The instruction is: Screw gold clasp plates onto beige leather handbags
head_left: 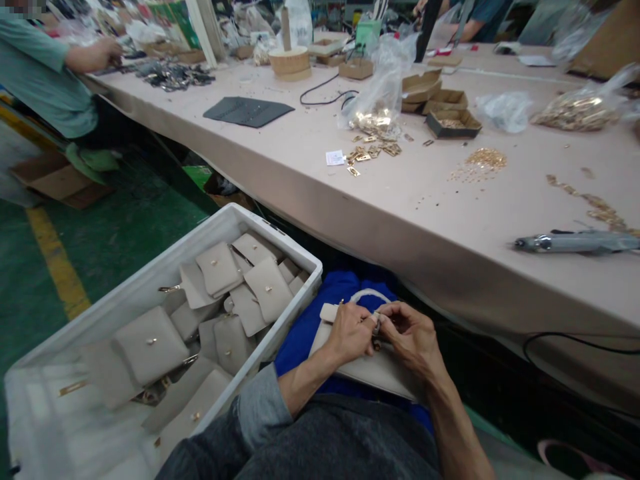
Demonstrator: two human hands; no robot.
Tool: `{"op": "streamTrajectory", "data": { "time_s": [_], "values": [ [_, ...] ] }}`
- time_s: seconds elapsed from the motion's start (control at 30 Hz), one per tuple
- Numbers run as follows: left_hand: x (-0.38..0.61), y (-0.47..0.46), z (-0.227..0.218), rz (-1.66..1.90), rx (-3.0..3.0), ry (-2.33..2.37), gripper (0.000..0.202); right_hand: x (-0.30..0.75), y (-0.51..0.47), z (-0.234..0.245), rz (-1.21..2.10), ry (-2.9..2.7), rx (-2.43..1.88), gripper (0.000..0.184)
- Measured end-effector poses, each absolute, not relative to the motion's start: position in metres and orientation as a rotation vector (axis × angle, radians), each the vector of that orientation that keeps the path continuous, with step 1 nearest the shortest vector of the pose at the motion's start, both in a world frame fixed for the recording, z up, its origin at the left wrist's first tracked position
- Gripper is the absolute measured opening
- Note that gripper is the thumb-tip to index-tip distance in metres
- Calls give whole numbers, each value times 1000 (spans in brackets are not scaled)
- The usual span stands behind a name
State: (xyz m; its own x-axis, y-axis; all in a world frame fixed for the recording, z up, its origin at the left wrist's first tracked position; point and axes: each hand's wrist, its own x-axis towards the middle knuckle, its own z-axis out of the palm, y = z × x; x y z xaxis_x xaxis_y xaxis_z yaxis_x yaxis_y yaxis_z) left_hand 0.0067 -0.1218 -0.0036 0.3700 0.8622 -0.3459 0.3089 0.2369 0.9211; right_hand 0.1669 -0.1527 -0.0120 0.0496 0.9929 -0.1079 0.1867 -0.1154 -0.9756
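Note:
A cream handbag (367,369) with a curved top handle (370,293) lies on blue cloth (300,343) over my lap. My left hand (353,332) and my right hand (410,333) meet at the bag's upper middle, fingers closed in a pinch. Between the fingertips is a small strap end with a bit of metal fitting (377,345), mostly hidden by the fingers. Both wrists rest close over the bag.
At my left, a white plastic crate (200,230) holds several beige bag pieces (150,343). The table bears gold fittings (370,152), tiny gold rivets (485,160), small cardboard boxes (453,123) and a grey power screwdriver (575,242). A co-worker's hand (100,55) is at far left.

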Motion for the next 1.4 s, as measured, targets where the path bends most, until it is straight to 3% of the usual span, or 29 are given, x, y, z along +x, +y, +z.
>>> {"op": "streamTrajectory", "data": {
  "time_s": [0.53, 0.93, 1.23, 1.4],
  "values": [
    [0, -122, 1, 561, 1231, 1171, 24, 164, -153, -17, 1259, -1084, -1465, 35],
    [1, -122, -10, 525, 1398, 1235, 24, 169, -153, -19, 878, -1650, -1516, 17],
    [4, -128, -9, 668, 1392, 1227, 18, 170, -154, -23, 839, -1617, -1531, 17],
    [2, -125, -1, 618, 1615, 1243, 24, 171, -156, -21, 855, -1604, -1545, 20]
  ]
}}
